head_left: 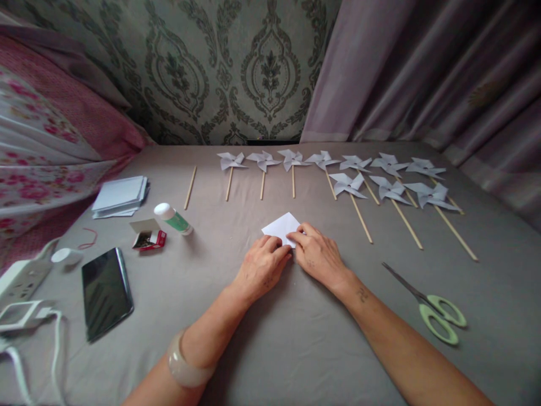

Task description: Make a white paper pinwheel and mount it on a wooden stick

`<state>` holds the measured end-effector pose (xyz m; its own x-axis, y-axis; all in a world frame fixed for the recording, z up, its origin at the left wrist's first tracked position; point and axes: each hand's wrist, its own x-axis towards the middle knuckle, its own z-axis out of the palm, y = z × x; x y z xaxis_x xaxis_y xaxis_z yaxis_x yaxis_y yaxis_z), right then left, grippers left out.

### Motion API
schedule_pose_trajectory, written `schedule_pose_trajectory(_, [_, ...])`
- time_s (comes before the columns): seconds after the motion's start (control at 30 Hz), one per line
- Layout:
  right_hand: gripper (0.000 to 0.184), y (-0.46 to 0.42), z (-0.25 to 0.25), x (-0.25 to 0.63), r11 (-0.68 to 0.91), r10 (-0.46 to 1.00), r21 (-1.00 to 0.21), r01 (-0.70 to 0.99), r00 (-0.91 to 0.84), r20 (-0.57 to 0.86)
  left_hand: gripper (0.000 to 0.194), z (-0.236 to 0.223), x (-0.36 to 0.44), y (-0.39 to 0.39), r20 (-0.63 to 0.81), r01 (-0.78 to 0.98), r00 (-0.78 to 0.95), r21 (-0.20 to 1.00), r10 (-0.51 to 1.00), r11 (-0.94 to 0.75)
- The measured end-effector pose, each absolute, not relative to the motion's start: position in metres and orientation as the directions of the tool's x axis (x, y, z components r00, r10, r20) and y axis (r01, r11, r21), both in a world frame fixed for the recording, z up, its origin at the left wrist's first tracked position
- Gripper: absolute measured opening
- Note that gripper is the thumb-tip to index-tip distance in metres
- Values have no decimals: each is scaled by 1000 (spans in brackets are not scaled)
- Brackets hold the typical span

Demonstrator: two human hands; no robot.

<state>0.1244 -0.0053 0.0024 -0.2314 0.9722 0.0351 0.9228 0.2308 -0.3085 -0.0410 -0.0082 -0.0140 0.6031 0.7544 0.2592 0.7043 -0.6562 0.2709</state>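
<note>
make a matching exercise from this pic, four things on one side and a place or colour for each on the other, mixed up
1. sheet of paper
2. scissors
3. phone
4. glue stick

A. dark screen, near the power strip
B. light green handles
C. white cap, near the small red box
D. touched by the left hand and right hand

Pairs: 1-D, 2-B, 3-A, 4-C
</note>
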Motion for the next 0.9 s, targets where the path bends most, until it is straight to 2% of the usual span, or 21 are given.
schedule_pose_trajectory(0.33, [37,-4,4,122,246,969,-283,927,-246,38,29,-13,-44,-7,296,713,573,280,764,-643])
schedule_pose_trajectory(0.43, [37,-3,1,126,257,966,-340,905,-252,60,30,-12,-44,-7,296,710,584,264,756,-652])
schedule_pose_trajectory(0.57, [39,0,-5,134,273,962,-483,832,-243,125,32,-11,-45,-9,304,709,598,230,742,-666])
schedule_pose_trajectory(0.67, [37,2,-8,142,245,967,-604,758,-146,209,31,-11,-46,-10,312,714,599,209,737,-668])
schedule_pose_trajectory(0.73, [35,4,-8,149,158,975,-647,746,-16,220,30,-11,-46,-10,323,717,596,199,735,-668])
schedule_pose_trajectory(0.8, [33,6,-10,157,48,978,-666,744,102,184,28,-10,-46,-11,325,722,593,190,736,-665])
schedule_pose_trajectory(0.9, [31,8,-15,167,-36,983,-678,734,149,109,26,-8,-45,-13,297,733,598,174,745,-658])
